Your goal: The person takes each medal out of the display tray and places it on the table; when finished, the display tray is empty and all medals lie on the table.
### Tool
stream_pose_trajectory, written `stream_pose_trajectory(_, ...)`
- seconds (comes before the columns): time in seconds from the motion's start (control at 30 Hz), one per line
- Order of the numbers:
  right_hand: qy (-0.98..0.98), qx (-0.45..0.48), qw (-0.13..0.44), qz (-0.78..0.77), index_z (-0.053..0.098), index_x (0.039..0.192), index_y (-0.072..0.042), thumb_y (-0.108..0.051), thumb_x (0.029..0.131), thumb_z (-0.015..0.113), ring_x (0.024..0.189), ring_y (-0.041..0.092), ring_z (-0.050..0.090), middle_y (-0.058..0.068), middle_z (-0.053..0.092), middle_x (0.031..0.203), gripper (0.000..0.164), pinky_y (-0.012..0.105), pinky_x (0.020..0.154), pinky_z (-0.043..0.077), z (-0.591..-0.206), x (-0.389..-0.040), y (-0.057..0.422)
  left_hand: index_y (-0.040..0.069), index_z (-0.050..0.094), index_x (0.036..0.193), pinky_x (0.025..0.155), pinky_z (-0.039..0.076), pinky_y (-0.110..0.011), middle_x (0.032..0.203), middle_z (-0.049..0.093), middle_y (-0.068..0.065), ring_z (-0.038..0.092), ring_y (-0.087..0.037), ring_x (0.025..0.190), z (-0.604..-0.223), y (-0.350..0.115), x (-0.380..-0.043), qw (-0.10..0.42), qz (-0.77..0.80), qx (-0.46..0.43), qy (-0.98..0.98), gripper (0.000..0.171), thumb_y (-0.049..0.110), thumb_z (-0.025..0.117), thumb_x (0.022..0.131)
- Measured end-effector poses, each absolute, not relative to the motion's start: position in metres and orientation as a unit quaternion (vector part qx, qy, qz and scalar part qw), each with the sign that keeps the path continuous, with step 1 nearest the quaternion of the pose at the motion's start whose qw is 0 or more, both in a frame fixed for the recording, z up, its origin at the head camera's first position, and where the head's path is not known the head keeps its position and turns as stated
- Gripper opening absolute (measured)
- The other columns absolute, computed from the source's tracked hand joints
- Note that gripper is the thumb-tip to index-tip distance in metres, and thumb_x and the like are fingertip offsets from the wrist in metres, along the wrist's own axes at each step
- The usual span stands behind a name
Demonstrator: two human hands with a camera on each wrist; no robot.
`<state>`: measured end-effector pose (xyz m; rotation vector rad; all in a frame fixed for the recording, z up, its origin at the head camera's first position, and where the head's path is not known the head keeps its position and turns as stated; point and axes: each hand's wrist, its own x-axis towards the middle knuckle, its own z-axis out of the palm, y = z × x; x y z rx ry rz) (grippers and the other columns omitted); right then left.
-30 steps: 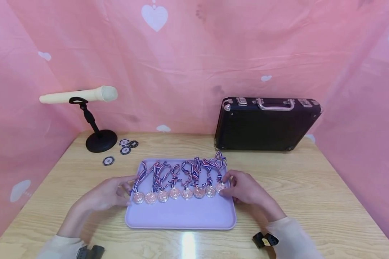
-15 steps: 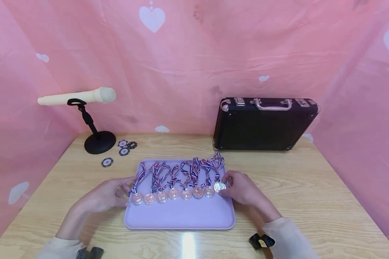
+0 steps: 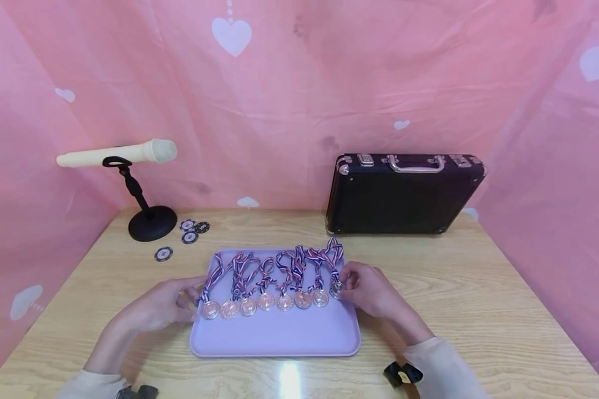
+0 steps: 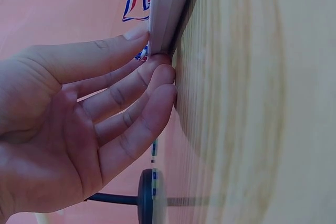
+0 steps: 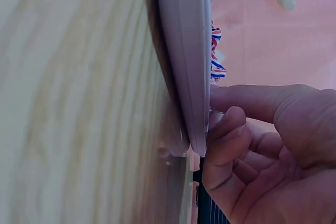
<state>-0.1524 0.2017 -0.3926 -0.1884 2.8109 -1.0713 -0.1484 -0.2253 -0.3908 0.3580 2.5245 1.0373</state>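
Tray point(image 3: 274, 339), one, lavender, rimmed, flat on the wood-grain surface point(image 3: 459, 288); probably thin stiff plastic, smooth enough to slide, best held at the rims of its two short sides. Left grip point(image 3: 160, 305), a bare hand: fingers relaxed and loosely bent, thumb and fingertips touching the tray's left rim without clasping it. Right grip point(image 3: 370, 289), a bare hand: pinches the rightmost medal point(image 3: 335, 288) by its edge, just inside the tray's right rim, fingers covering part of the disc. Medals point(image 3: 285, 302), eight in all, round, shiny, in a row across the tray; judged light, hard and slick-faced, more apt to scratch than break, best taken by the edge between thumb and forefinger. Ribbons point(image 3: 298, 267), red, white and blue, knotted, behind the discs; seemingly soft and limp, liable to tangle with neighbours. Beyond the tray, left: poker chips point(image 3: 190, 237), four; microphone stand point(image 3: 152, 224), black, bearing a cream microphone point(image 3: 112, 157). Beyond, right: briefcase point(image 3: 401, 202), black, upright. Changes against the frame half a second earlier: the rightmost medal's face reads darker, its bright glint gone, suggesting a slight tilt; the other seven keep their places; the whole scene sits slightly lower and further left in view.
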Motion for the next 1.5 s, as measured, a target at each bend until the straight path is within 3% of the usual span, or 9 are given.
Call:
stream_pose_trajectory(0.17,0.912,-0.064,0.084,-0.396,0.073,0.105,-0.005,-0.001,0.088,0.080,0.061,0.015,0.059,0.004,0.063,0.080,0.019,0.029,0.053,0.052,-0.395,-0.153,0.209,0.002,0.046,0.158,0.078,0.057,-0.032,0.111,0.067,-0.007,0.066,-0.018,0.092,-0.392,-0.225,-0.149,0.194,0.369,0.126,0.900,0.084,0.006,0.085,0.084)
stream_pose_trajectory(0.37,0.884,-0.048,0.105,-0.454,0.073,0.122,0.000,-0.002,0.092,0.074,0.059,0.015,0.059,0.007,0.064,0.082,0.031,0.027,0.052,0.050,-0.390,-0.153,0.219,0.002,0.047,0.158,0.078,0.057,-0.032,0.110,0.066,-0.007,0.066,-0.018,0.091,-0.393,-0.224,-0.149,0.194,0.363,0.129,0.902,0.083,0.007,0.086,0.084)
stream_pose_trajectory(0.67,0.868,-0.019,0.070,-0.492,0.068,0.132,0.003,-0.007,0.094,0.076,0.058,0.014,0.059,0.012,0.068,0.084,0.040,0.027,0.053,0.050,-0.372,-0.157,0.244,0.004,0.048,0.158,0.078,0.056,-0.035,0.111,0.066,-0.007,0.065,-0.019,0.092,-0.395,-0.222,-0.150,0.199,0.365,0.120,0.901,0.082,0.006,0.085,0.085)
stream_pose_trajectory(0.87,0.868,0.008,0.058,-0.493,0.066,0.133,0.004,-0.013,0.096,0.077,0.057,0.012,0.058,0.008,0.066,0.083,0.043,0.027,0.053,0.051,-0.367,-0.155,0.268,0.003,0.048,0.157,0.078,0.056,-0.035,0.112,0.066,-0.009,0.065,-0.020,0.091,-0.396,-0.222,-0.150,0.202,0.372,0.123,0.898,0.081,0.005,0.084,0.085)
stream_pose_trajectory(1.17,0.849,-0.017,0.149,-0.508,0.062,0.132,0.011,-0.003,0.092,0.073,0.055,0.014,0.059,0.008,0.065,0.075,0.044,0.029,0.051,0.054,-0.392,-0.150,0.289,0.004,0.048,0.158,0.079,0.057,-0.034,0.112,0.066,-0.008,0.065,-0.019,0.092,-0.395,-0.223,-0.150,0.198,0.363,0.123,0.902,0.081,0.005,0.084,0.086)
stream_pose_trajectory(1.5,0.848,-0.033,0.205,-0.487,0.065,0.124,0.006,-0.004,0.093,0.073,0.053,0.015,0.059,0.006,0.063,0.072,0.034,0.029,0.048,0.053,-0.397,-0.147,0.287,0.002,0.047,0.158,0.076,0.057,-0.031,0.112,0.067,-0.008,0.066,-0.019,0.091,-0.395,-0.228,-0.150,0.195,0.369,0.138,0.898,0.081,0.006,0.084,0.085)
